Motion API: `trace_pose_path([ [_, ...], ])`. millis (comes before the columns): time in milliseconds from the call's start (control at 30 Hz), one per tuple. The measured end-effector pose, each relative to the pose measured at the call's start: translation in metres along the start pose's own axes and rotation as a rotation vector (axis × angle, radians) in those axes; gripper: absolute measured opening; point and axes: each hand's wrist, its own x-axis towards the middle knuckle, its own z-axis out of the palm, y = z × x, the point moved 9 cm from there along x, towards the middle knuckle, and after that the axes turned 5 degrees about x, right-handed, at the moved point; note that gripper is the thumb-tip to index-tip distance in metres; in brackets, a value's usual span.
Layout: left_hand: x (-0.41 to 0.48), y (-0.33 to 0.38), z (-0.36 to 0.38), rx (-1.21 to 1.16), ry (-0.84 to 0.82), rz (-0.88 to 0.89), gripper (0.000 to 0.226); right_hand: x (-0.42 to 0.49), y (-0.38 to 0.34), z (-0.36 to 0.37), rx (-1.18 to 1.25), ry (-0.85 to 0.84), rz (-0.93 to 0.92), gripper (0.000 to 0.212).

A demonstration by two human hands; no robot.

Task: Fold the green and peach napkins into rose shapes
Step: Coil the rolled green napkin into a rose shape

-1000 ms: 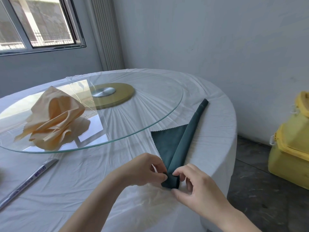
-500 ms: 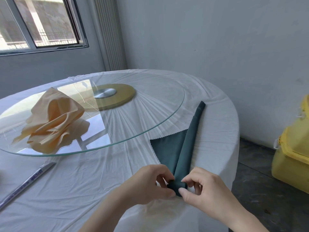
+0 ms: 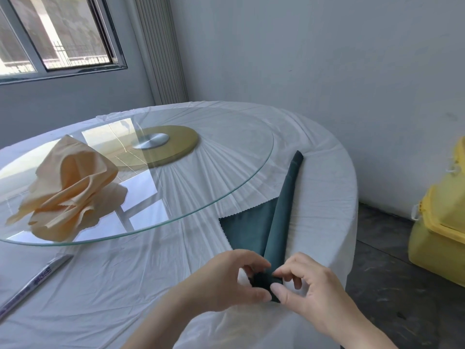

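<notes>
The round table [image 3: 151, 285] in its white cloth and the glass turntable [image 3: 261, 170] on it lie as they did half a second ago. The green napkin [image 3: 279, 222] is on the cloth at the near right. Its rolled band still runs from the near edge away to the far right, and its flat flap still spreads to the left, just beside the glass rim. The change is at the band's near end. It was a pinched tip before and now shows as a small dark coil, wound a little tighter between the two hands.

The left hand [image 3: 221, 280] has stayed on that coil. Its fingers are curled, and thumb and fingertips pinch the coil from the left. The right hand [image 3: 312, 293] pinches it from the right between thumb and forefinger, with the other fingers loosely bent above. The hands cover most of the coil, so its turns cannot be counted.

Yellow bins [image 3: 440, 235] stand on the dark floor to the right, well apart from the table. The peach napkin [image 3: 68, 190] sits on the left of the glass, already gathered into a ruffled, rose-like bloom. Under the middle of the glass lies a gold disc [image 3: 176, 149] with a metal hub. A long, thin wrapped packet [image 3: 32, 283] lies on the cloth at the near left. No object lies between the hands and the band.
</notes>
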Motion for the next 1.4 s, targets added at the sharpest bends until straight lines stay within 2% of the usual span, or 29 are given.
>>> trace_pose_path([
  [67,-0.001,-0.003,0.002,-0.028,0.007,-0.024,0.049,0.003,0.003,0.0,0.002,-0.008,0.01,0.006],
  [133,-0.001,-0.007,0.003,-0.075,0.037,-0.06,0.045,0.007,0.004,0.0,0.004,-0.022,0.023,0.007],
  [433,0.006,-0.004,-0.006,-0.008,0.06,-0.079,0.023,0.002,0.007,-0.002,-0.052,-0.093,0.049,0.045],
  [533,0.009,0.001,-0.006,0.012,0.081,-0.048,0.023,0.0,0.01,-0.004,-0.125,-0.082,0.039,0.04],
  [633,0.009,0.008,0.0,0.032,0.081,-0.021,0.024,0.001,0.012,-0.012,-0.098,-0.073,0.058,0.028],
  [733,0.006,0.013,0.007,0.016,0.097,-0.014,0.029,-0.003,0.009,-0.019,-0.057,-0.123,0.051,0.024],
  [933,-0.004,0.009,0.01,-0.066,0.219,-0.097,0.021,-0.009,0.013,-0.024,0.0,-0.132,0.074,0.032],
  [1033,-0.01,0.008,0.013,-0.089,0.237,-0.094,0.032,-0.007,0.016,-0.025,0.025,-0.111,0.093,0.036],
  [1133,-0.019,0.008,0.013,-0.078,0.343,-0.144,0.025,-0.006,0.017,-0.024,0.028,-0.1,0.102,0.029],
  [1167,-0.022,0.011,0.014,-0.054,0.389,-0.159,0.029,-0.006,0.017,-0.024,0.022,-0.09,0.1,0.026],
  [1233,-0.027,0.02,0.021,0.082,0.467,-0.137,0.045,-0.008,0.016,-0.024,0.023,-0.063,0.088,0.025],
  [1300,-0.033,0.024,0.023,0.228,0.658,-0.059,0.043,-0.01,0.015,-0.023,0.038,-0.051,0.075,0.027],
  [1333,-0.038,0.024,0.025,0.222,0.734,-0.02,0.039,-0.011,0.014,-0.024,0.044,-0.044,0.069,0.027],
  [1400,-0.041,0.021,0.031,0.154,0.786,-0.008,0.036,-0.012,0.013,-0.025,0.053,-0.028,0.052,0.031],
])
